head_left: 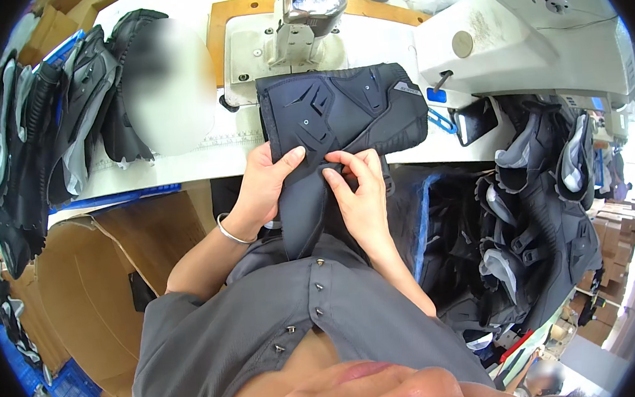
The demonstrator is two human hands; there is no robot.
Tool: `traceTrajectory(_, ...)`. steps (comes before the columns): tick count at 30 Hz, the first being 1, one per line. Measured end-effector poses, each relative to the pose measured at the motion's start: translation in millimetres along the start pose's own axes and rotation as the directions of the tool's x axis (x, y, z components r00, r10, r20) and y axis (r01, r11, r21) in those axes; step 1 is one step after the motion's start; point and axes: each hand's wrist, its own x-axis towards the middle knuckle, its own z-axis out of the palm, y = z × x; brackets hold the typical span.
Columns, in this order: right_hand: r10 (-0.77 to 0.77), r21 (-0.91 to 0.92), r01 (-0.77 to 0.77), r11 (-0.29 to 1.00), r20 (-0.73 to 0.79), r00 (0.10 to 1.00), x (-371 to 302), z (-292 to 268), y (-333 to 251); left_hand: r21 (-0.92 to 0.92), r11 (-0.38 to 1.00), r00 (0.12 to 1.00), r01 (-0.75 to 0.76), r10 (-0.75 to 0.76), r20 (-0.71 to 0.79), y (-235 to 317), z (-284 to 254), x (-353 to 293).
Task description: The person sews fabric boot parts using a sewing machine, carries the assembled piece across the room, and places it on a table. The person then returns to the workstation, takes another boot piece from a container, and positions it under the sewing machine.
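Observation:
A black boot upper with moulded panels lies across the front edge of the white sewing table, and its narrower end hangs toward my lap. My left hand, a silver bangle on its wrist, grips the upper's left side with the thumb on top and the fingers underneath. On the other side, my right hand pinches the upper's inner edge between thumb and fingertips. Just beyond the upper stands the sewing machine's head over its metal plate; the needle area is partly hidden.
Black and grey boot uppers hang in a row at the left. More uppers are heaped at the right. A phone and a blue thread snipper rest on the table's right side. A cardboard box stands below left.

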Motion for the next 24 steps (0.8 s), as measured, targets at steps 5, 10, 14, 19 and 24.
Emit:
traceTrajectory(5, 0.017, -0.032, -0.017, 0.999, -0.014, 1.0, 7, 4, -6, 0.026, 1.0, 1.0, -0.015, 0.015, 0.008, -1, 1, 0)
traceTrajectory(10, -0.017, -0.106, 0.012, 0.994, -0.046, 0.999, 6, 15, -1, -0.026, 0.999, 0.999, -0.032, 0.032, -0.001, -5, 3, -4)
traceTrajectory(14, 0.074, 0.116, -0.058, 0.992, -0.145, 0.987, 4, 24, -3, -0.004, 1.0, 1.0, -0.002, 0.002, 0.024, -8, -3, -2)
traceTrajectory(19, 0.033, 0.094, -0.013, 0.996, -0.215, 0.976, 7, 29, 1, -0.172, 0.984, 0.999, 0.047, -0.05, -0.012, -4, -2, 0)
traceTrajectory(24, 0.1, 0.285, -0.04, 0.958, -0.197, 0.975, 8, 24, -6, -0.097, 0.995, 0.997, 0.02, -0.027, -0.071, -14, -9, 6)
